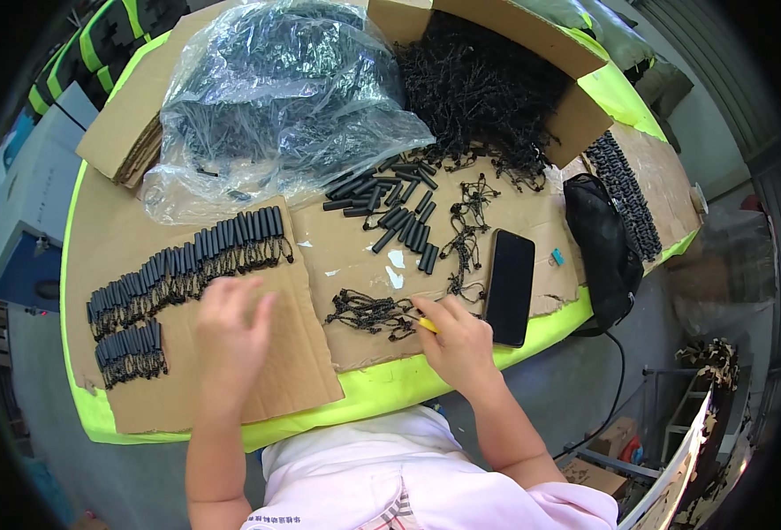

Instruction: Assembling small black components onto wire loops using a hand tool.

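My right hand is closed around a small yellow-handled tool, its fingertips at a bunch of black knotted cord loops on the cardboard. What the tool's tip looks like is hidden. Over the left cardboard sheet hovers my left hand, slightly blurred, thumb apart from the fingers, with nothing visible in it. Beside it runs a long row of black tubes with cord loops. A shorter row of the same pieces lies nearer me. Loose black tubes are heaped farther back, with more cord loops to their right.
A clear plastic bag of dark pieces fills the back left. Next to it, a cardboard box holds tangled black cords. To the right lie a phone, a black pouch, a teal scrap and a braided black strip.
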### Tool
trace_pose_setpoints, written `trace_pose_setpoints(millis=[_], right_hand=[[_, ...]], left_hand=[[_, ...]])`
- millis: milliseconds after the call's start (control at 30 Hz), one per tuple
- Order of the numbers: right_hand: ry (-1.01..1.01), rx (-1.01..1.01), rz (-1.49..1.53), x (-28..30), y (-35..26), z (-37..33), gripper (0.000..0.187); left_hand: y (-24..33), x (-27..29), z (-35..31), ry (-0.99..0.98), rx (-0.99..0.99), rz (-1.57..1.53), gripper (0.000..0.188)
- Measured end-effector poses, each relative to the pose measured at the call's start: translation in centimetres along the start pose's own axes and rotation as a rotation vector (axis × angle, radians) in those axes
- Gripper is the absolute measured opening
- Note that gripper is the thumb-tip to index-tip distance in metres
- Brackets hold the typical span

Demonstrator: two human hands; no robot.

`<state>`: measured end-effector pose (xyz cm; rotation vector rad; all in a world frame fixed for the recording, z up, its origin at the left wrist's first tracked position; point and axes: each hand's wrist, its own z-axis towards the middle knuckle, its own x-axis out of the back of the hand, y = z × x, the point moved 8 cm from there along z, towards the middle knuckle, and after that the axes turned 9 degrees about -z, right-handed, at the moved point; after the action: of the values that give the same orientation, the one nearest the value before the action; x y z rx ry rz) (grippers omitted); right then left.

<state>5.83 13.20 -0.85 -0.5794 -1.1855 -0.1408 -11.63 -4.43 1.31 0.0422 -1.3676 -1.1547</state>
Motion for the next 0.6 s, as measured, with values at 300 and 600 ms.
trace_pose_setpoints(millis=[300,600], right_hand=[[0.089,0.044,0.038,-1.0,0.2,0.8,0.013],[-0.167,-0.478,1.900,-2.9,2.8,-1.0,0.023]], left_hand=[[5.4,-9.9,5.4,-0.132,-0.217,-0.227,0.015],[6.8,-12.9,5.9,-0.249,-0.179,-0.127,0.026]])
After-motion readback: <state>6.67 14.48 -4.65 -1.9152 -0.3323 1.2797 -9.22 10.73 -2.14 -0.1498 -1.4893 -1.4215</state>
